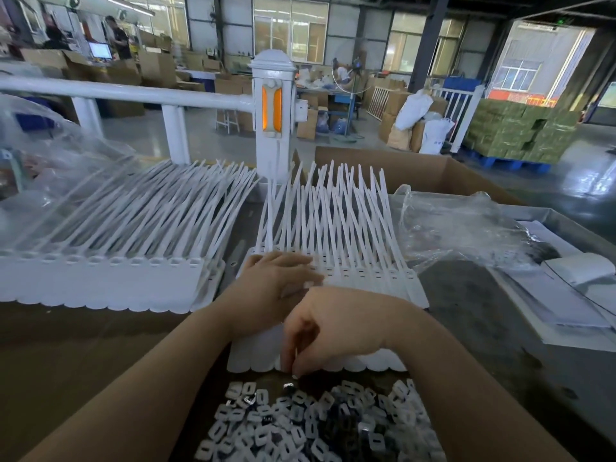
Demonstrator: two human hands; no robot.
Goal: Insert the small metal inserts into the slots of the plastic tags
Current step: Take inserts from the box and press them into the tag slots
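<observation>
Fingers (pixel 289 358) of the right hand (pixel 333 328) bunch downward at the insert pile (pixel 316 425) on the counter, grip unclear, while the left hand (pixel 278 281) lies flat on the plastic tags (pixel 366 275); a loose pinch could drop an insert.

Both bare forearms reach forward and cross at the wrists.

The left hand (pixel 278 283) lies palm down, its fingers straight and spread flat, pointing to the right. The right hand (pixel 328 328) sits in front of it, nearer the camera, with its wrist bent and knuckles up. Its fingers (pixel 289 356) hang downward, drawn together at the tips as in a pinch; whether they hold anything cannot be told. The right forearm overlaps the left wrist.
</observation>
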